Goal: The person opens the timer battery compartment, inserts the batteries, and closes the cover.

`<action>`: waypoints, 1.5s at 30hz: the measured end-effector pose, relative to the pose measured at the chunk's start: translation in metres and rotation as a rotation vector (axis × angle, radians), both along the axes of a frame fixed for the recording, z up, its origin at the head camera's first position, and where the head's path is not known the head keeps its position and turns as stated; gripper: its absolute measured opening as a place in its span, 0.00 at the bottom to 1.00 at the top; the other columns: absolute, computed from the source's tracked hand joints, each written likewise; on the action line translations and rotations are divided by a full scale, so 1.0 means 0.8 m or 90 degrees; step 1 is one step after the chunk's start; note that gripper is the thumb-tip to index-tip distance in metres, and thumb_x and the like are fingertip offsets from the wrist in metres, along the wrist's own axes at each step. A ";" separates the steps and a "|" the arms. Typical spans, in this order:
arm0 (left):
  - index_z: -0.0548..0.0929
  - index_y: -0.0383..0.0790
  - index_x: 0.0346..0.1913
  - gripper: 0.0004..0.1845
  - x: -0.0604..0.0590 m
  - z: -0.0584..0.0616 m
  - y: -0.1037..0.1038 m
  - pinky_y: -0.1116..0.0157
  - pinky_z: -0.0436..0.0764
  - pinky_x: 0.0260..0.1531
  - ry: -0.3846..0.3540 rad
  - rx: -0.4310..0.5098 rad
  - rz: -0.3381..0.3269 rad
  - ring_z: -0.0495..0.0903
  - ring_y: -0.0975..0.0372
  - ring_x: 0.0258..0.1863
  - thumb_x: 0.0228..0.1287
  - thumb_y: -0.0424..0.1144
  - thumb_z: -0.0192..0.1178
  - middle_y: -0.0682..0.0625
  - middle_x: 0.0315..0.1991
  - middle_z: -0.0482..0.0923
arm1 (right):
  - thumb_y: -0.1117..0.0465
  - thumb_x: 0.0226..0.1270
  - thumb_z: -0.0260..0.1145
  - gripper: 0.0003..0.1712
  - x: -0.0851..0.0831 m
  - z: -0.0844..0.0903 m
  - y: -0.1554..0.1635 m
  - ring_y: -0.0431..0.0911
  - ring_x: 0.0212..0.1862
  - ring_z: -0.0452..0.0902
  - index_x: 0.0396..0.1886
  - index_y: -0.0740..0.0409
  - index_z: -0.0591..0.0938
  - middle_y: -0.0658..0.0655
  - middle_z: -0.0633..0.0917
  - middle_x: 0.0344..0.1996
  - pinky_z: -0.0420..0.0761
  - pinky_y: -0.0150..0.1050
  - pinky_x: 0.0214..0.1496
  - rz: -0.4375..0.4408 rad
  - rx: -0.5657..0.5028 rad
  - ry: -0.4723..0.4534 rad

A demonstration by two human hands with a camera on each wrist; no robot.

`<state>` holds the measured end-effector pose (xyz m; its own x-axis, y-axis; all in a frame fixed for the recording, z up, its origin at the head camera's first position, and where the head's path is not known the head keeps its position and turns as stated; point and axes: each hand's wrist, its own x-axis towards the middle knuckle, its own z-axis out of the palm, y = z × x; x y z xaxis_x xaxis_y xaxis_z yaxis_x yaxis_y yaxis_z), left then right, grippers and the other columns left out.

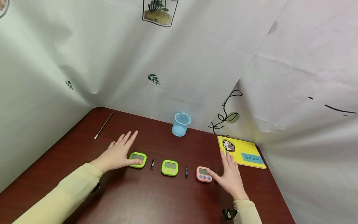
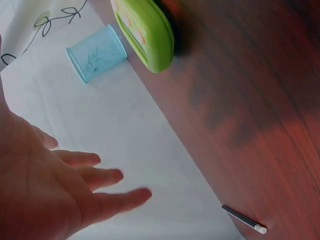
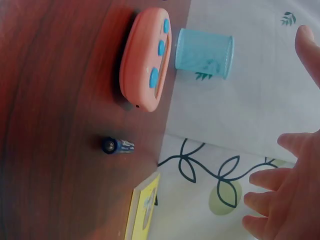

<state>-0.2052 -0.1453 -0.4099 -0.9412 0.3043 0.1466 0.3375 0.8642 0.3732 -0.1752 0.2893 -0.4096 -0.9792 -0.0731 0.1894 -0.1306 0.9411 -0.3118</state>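
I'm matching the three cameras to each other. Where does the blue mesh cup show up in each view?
Head: the blue cup stands at the table's far edge, centre, against the backdrop.
Left wrist: upper left, beside a green timer.
Right wrist: upper centre, right of the pink timer.
Shared landmark: the vine drawing on the backdrop, near the cup in every view.
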 end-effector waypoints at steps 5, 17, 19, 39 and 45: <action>0.41 0.43 0.76 0.65 -0.002 -0.007 -0.002 0.34 0.60 0.55 -0.006 0.040 -0.028 0.54 0.36 0.68 0.43 0.70 0.65 0.32 0.71 0.51 | 0.36 0.53 0.68 0.58 0.001 -0.004 -0.003 0.63 0.73 0.42 0.76 0.52 0.51 0.68 0.54 0.72 0.43 0.63 0.69 0.016 -0.009 0.010; 0.46 0.39 0.75 0.63 -0.011 -0.028 -0.009 0.42 0.63 0.59 0.010 0.082 -0.075 0.58 0.39 0.67 0.41 0.56 0.74 0.33 0.70 0.56 | 0.37 0.52 0.70 0.56 0.002 -0.011 -0.012 0.74 0.65 0.57 0.73 0.62 0.58 0.67 0.64 0.68 0.62 0.67 0.60 0.017 -0.047 -0.002; 0.47 0.37 0.75 0.63 -0.011 -0.029 -0.011 0.43 0.65 0.59 -0.001 0.083 -0.082 0.59 0.39 0.67 0.41 0.55 0.75 0.32 0.70 0.55 | 0.42 0.52 0.72 0.53 0.002 -0.014 -0.013 0.73 0.64 0.60 0.71 0.63 0.61 0.68 0.67 0.66 0.64 0.65 0.59 0.029 -0.044 0.004; 0.66 0.24 0.64 0.50 -0.013 -0.045 -0.012 0.49 0.73 0.52 -0.040 0.030 -0.086 0.74 0.42 0.54 0.41 0.48 0.76 0.32 0.57 0.74 | 0.54 0.51 0.76 0.39 -0.003 -0.019 -0.040 0.54 0.51 0.80 0.63 0.59 0.75 0.60 0.80 0.56 0.78 0.50 0.51 0.067 -0.103 0.025; 0.66 0.23 0.65 0.49 -0.012 -0.053 -0.007 0.48 0.74 0.49 -0.050 0.003 -0.074 0.76 0.42 0.52 0.42 0.45 0.76 0.33 0.55 0.76 | 0.53 0.51 0.75 0.37 -0.002 -0.024 -0.051 0.56 0.57 0.75 0.62 0.58 0.76 0.61 0.80 0.56 0.75 0.52 0.55 0.060 -0.121 0.010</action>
<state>-0.2145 -0.1511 -0.4520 -0.9081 0.4118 0.0760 0.4054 0.8191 0.4059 -0.1768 0.2486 -0.4290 -0.9665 -0.1259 0.2236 -0.2217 0.8485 -0.4805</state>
